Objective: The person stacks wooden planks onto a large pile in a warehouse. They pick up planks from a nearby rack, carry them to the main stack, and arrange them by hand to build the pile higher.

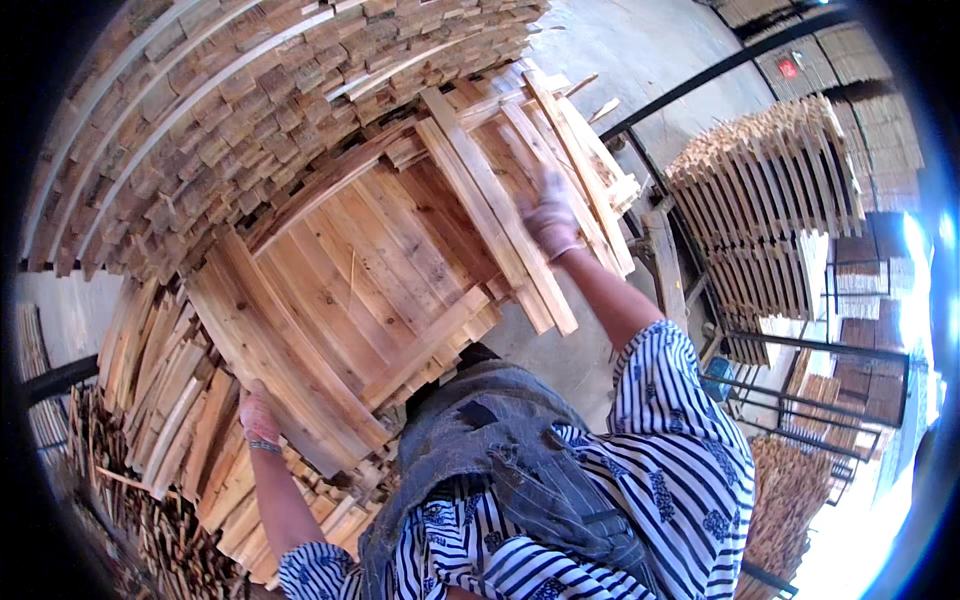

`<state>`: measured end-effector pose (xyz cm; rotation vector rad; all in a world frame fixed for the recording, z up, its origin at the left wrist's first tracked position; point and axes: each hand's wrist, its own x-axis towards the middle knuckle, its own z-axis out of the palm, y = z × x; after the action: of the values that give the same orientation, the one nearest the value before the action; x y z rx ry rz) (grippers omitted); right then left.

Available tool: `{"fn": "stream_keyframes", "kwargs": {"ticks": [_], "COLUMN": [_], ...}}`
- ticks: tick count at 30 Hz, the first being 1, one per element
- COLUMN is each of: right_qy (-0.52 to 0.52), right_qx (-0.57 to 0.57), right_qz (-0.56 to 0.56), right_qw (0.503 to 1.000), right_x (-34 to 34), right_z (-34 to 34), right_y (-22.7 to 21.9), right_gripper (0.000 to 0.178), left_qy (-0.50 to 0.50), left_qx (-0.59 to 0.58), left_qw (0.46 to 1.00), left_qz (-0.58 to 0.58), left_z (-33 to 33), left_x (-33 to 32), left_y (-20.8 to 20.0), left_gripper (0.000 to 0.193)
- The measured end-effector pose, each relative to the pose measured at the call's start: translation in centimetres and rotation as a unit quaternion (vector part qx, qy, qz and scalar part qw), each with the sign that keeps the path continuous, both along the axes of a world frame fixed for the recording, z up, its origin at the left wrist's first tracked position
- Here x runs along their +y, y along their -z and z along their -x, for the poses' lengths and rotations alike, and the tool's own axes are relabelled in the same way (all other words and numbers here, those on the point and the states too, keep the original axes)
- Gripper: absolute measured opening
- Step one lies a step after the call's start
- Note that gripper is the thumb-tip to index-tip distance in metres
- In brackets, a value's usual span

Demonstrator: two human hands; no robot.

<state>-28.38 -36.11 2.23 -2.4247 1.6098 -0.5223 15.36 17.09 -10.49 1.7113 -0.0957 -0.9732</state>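
Note:
My left hand (259, 414), in a pale glove, is closed at the left edge of a wide wooden board (285, 340). Its fingers are partly hidden against that edge. My right hand (552, 218), also gloved and blurred, has its fingers stretched out beside a pair of long narrow boards (495, 205). Between the hands lies a layer of flat planks (350, 265), side by side. A crosswise board (425, 345) runs along the near end of this layer. More boards (590, 180) lie just right of my right hand.
A tall stack of wood pieces (230, 120) rises behind the planks. Loose slats (160, 390) are heaped at the left. On the right stand a dark metal frame (690, 85) and stacked slats (770, 220). Grey concrete floor (620, 60) shows at the back.

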Motion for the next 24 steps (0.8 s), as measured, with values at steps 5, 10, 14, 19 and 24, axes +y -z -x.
{"fn": "stream_keyframes", "kwargs": {"ticks": [5, 10, 14, 19, 24], "right_qy": [0.048, 0.0, -0.108, -0.12, -0.102], "right_qx": [0.221, 0.194, -0.025, 0.221, 0.246], "right_qz": [-0.082, -0.198, -0.21, -0.007, -0.047], "right_qw": [0.971, 0.961, 0.971, 0.968, 0.963], "right_x": [-6.1, -6.6, -2.4, 4.1, 3.8], "right_z": [4.9, 5.9, 4.2, -4.6, -6.9], "right_y": [5.1, 3.5, 0.5, 2.0, 2.4], "right_gripper": [0.082, 0.082, 0.075, 0.069, 0.072], "left_qy": [-0.017, 0.127, 0.183, 0.228, 0.252], "left_qx": [-0.07, -0.392, -0.444, -0.383, -0.314], "left_qw": [0.949, 0.784, 0.694, 0.716, 0.741], "left_qz": [-0.306, -0.464, -0.537, -0.537, -0.537], "left_z": [0.0, 7.3, 12.0, 11.3, 11.9], "left_x": [-0.5, -5.0, -9.1, -10.8, -11.0], "left_y": [-4.4, -8.0, -8.1, -9.9, -12.2], "left_gripper": [0.057, 0.083, 0.091, 0.095, 0.099]}}
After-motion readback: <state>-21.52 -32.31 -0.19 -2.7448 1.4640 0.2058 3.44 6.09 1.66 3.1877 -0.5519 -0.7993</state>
